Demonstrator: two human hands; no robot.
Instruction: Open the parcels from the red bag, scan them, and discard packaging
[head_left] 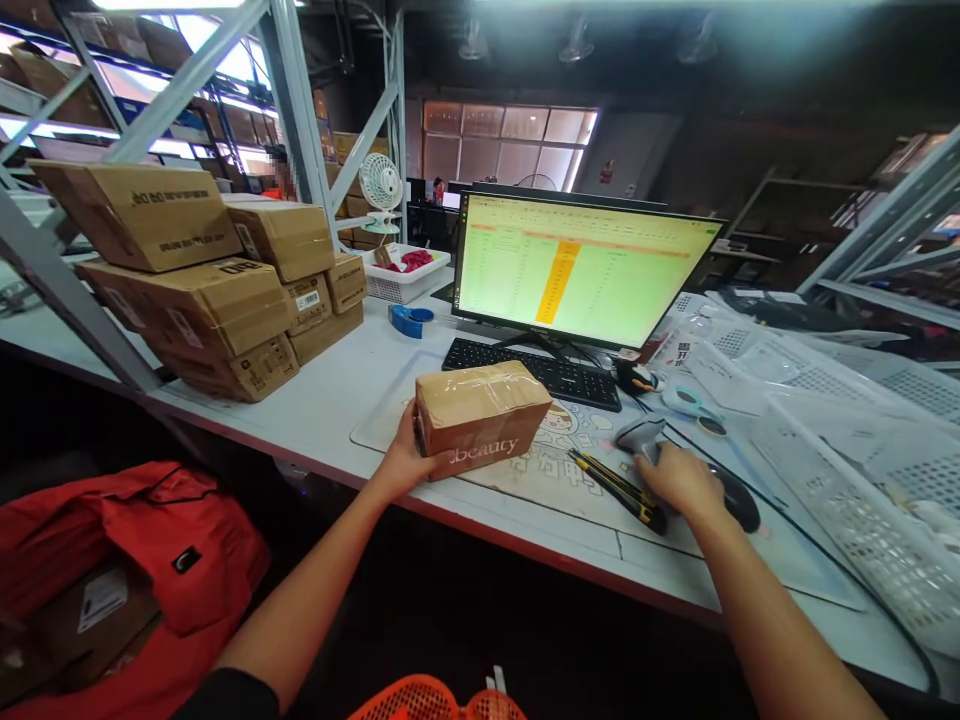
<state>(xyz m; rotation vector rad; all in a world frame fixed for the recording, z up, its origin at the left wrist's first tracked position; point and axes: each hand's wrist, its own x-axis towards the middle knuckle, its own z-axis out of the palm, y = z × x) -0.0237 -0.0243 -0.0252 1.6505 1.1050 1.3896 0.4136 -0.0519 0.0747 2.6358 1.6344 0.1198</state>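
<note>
My left hand (405, 460) grips the left end of a small taped cardboard box (484, 415), printed "beauty" on its front side, over the desk mat (510, 480). Farther right, my right hand (679, 475) is closed around a grey handheld barcode scanner (640, 434). Its grip is mostly hidden by my fingers. Just left of that hand lie yellow-and-black utility knives (619, 488). A black computer mouse (739, 498) sits beside my right wrist, partly covered by it. Behind the box are a black keyboard (577, 382) and a lit monitor (585, 270) showing a spreadsheet.
Cardboard boxes (217, 300) are stacked at the desk's left by a metal upright. A blue tape dispenser (409, 320), a white basket (405, 280) and a small fan (381, 182) stand toward the back. White plastic baskets (847, 490) and a cable occupy the right side.
</note>
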